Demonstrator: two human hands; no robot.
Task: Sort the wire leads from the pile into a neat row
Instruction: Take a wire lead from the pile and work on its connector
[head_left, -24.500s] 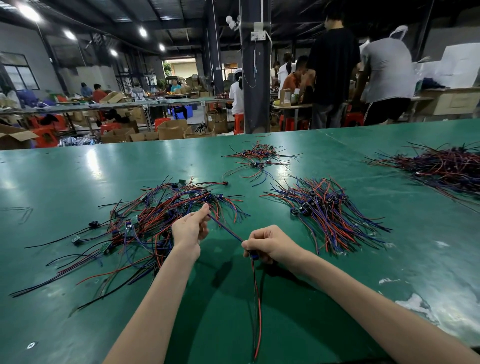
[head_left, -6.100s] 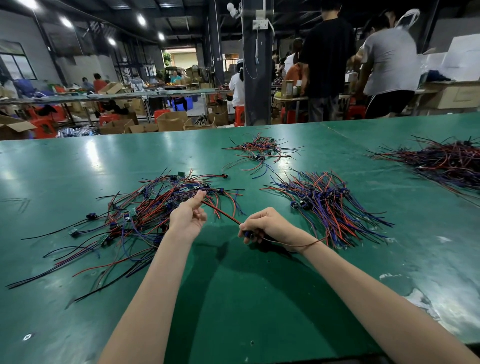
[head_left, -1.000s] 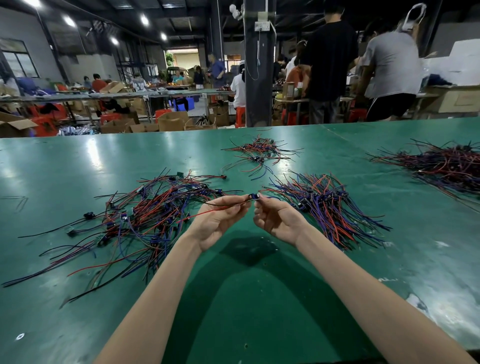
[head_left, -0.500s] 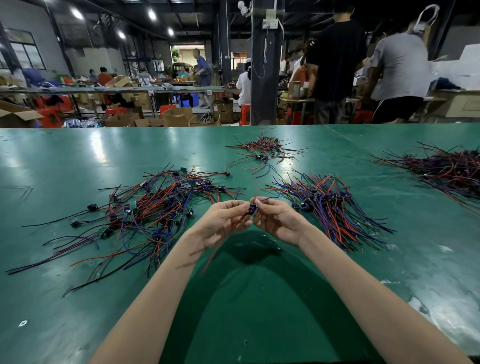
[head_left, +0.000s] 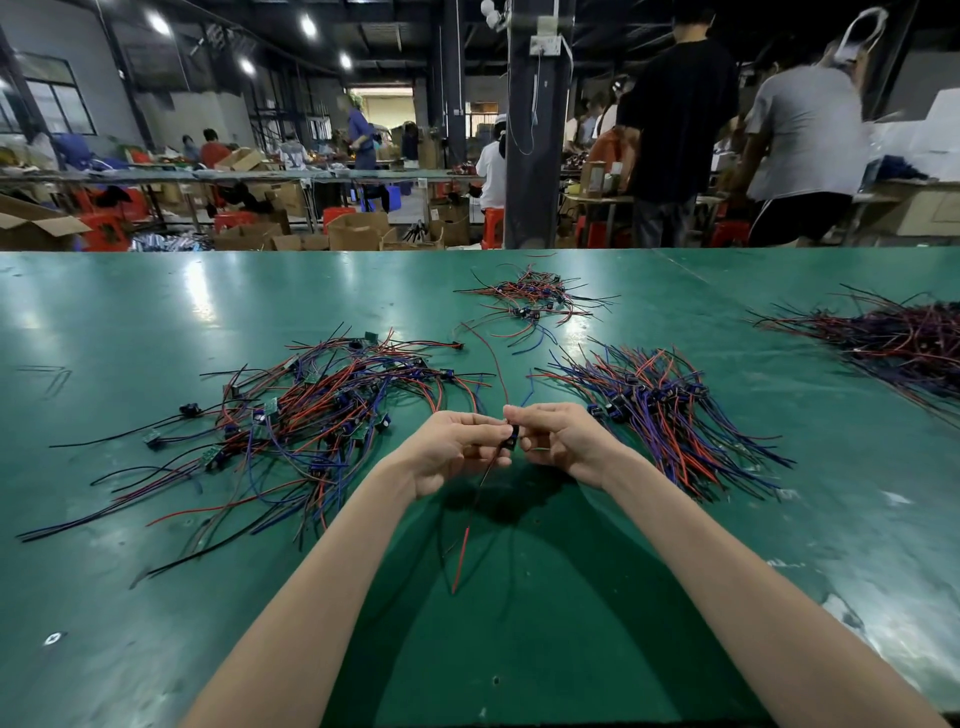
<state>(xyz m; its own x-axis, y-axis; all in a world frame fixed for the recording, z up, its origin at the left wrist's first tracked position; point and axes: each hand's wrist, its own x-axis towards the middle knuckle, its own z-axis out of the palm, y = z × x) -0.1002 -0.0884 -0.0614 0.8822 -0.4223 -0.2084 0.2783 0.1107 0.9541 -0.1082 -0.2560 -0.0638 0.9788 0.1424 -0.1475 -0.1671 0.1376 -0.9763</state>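
Left hand (head_left: 451, 453) and right hand (head_left: 567, 442) fingers (head_left: 485, 422) pinch one wire lead (head_left: 511, 439) mid-frame; its dangling tail could snag the pile (head_left: 322, 415).

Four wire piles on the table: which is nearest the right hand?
The fanned pile beside the right hand. The tangled pile lies past the left hand; the small pile and dark pile sit farther off.

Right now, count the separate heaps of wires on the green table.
4. A tangled heap beside the left hand, a combed heap beside the right hand, a small heap farther back at centre, and a dark heap at the right edge, cut off by the frame.
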